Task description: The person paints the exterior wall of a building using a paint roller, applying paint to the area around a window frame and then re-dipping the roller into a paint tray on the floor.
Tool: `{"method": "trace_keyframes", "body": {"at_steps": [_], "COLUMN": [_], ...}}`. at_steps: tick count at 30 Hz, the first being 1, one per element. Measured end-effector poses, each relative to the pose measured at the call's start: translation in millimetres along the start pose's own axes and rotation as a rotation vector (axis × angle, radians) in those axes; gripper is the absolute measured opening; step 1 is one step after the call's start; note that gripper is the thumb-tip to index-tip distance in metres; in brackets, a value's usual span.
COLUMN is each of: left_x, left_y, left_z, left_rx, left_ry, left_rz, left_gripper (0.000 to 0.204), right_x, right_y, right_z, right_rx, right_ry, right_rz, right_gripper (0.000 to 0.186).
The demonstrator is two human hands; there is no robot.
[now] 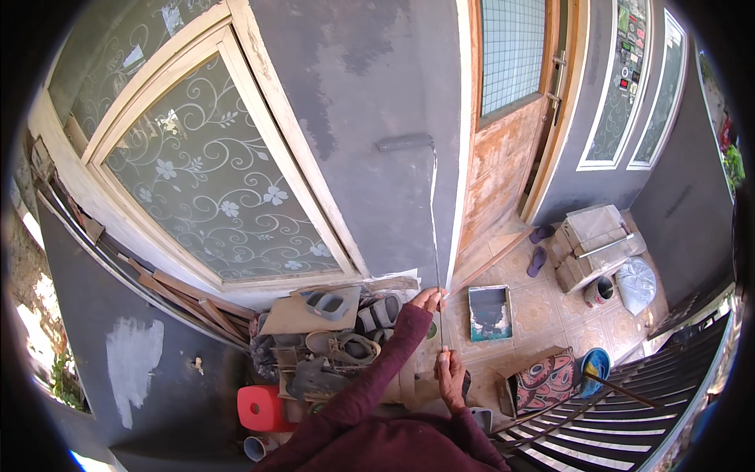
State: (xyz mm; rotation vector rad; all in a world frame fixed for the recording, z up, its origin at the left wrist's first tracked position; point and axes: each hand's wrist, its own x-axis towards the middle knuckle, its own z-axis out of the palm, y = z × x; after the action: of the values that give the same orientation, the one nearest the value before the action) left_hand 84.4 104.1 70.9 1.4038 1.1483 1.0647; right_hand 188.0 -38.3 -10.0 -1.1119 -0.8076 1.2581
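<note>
Roller pole point(435, 236) gripped by both hands point(429, 300) point(449, 370); roller point(404, 142) on grey wall point(370, 118); paint tray point(489, 311) beside.

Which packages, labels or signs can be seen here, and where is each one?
Stickers: a cluster of small multicoloured rectangles on the narrow window pane right of the door.
Cardboard boxes: brown, stacked on the tiled floor by the right wall.
Plastic sack: pale and bulging, on the floor right of the boxes.

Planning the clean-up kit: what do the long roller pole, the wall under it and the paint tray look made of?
The thin long roller pole looks like metal, pale and slightly shiny. The grey wall looks like plastered masonry with a matt, patchy paint coat. The rectangular paint tray seems plastic or metal; paint smears hide the surface.
</note>
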Motion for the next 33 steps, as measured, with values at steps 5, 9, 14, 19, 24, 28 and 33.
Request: {"method": "trace_keyframes", "body": {"at_steps": [5,9,14,19,24,28,33], "left_x": [15,23,22,16,7,-3,-10], "left_y": [16,20,6,-28,-56,-62,-92], "left_z": [-10,-15,-12,-5,0,6,11], "left_rx": [-0.032,0.014,0.022,-0.019,0.021,0.071,0.004], "left_ry": [0.019,0.007,-0.018,-0.05,-0.08,-0.105,-0.074], "left_rz": [0.027,0.006,-0.061,-0.099,-0.187,-0.235,-0.269], "left_gripper": [0.03,0.029,0.027,0.027,0.03,0.031,0.034], "right_x": [16,19,15,2,-11,-18,-22], "right_y": [-4,-12,6,21,27,52,65], "right_z": [13,23,12,-4,-12,-27,-38], "right_rx": [-0.062,-0.109,-0.167,-0.251,-0.274,-0.282,-0.271], "right_ry": [0.01,0.006,0.034,0.058,0.076,0.091,0.083], "right_rz": [-0.036,-0.047,-0.022,0.055,0.082,0.077,0.113], "right_gripper": [0.03,0.026,0.028,0.029,0.026,0.024,0.036]}}
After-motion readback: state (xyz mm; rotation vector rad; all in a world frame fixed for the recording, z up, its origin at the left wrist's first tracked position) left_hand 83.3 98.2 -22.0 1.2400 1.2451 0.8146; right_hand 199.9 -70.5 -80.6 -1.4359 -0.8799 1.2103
